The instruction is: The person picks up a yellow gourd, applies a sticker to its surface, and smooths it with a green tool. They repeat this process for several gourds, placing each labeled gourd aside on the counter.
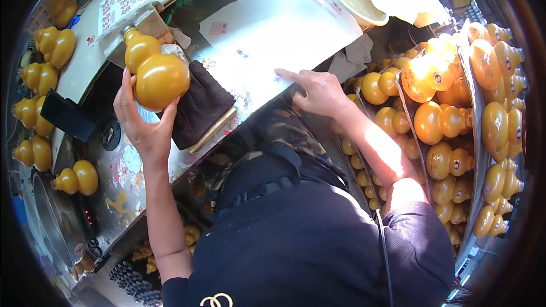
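Currently, the left hand [145, 133] is pinching a yellow gourd [163, 81] by its lower bulb between thumb and fingers, beside a dark cloth [202, 102] lying on the surface [126, 173]. The right hand [323, 93] is extending its index finger over a white sheet [281, 23], other fingers curling; contact is staying unclear.

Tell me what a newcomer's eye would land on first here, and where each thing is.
Likely first is the large, glossy yellow-orange gourd held in the left hand, left of centre. Next comes the bright white sheet at upper centre, with the right hand pointing over its near edge. Then come the rows of similar gourds packed along the right side.
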Motion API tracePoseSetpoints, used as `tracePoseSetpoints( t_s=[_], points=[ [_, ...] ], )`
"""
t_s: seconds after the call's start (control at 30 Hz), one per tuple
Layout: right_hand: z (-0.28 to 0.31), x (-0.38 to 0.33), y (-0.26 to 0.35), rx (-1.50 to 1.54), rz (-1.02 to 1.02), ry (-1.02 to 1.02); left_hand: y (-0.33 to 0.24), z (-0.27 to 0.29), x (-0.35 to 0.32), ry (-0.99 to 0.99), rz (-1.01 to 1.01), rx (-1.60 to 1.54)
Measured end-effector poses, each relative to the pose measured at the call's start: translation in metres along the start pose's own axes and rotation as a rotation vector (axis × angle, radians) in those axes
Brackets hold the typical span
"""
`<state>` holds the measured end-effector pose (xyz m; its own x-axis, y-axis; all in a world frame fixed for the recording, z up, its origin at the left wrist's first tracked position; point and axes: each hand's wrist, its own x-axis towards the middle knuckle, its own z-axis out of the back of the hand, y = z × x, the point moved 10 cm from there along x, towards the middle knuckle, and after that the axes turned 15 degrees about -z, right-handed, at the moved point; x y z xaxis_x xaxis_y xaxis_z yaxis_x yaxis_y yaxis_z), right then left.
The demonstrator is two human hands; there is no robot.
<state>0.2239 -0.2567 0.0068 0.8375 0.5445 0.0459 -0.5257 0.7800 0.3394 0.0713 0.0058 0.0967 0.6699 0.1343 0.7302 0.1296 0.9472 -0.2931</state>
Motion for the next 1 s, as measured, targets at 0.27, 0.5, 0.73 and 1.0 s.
tracePoseSetpoints(
  t_s=[0.27, 0.5, 0.73, 1.0],
  points=[
    [-0.002, -0.019, 0.0, 0.046, 0.105, -0.137, 0.024, -0.026, -0.024, 0.032, 0.105, -0.118],
    [-0.017, -0.016, -0.005, 0.079, 0.058, -0.101, -0.009, -0.023, -0.004, 0.095, -0.012, 0.143],
    [-0.009, -0.003, -0.025, 0.525, -0.239, 0.144, 0.012, -0.02, -0.006, -0.029, 0.137, -0.239],
    [0.052, 0.115, -0.017, 0.652, -0.06, -0.13, 0.032, -0.017, -0.024, -0.017, 0.3, -0.243]
  ],
)
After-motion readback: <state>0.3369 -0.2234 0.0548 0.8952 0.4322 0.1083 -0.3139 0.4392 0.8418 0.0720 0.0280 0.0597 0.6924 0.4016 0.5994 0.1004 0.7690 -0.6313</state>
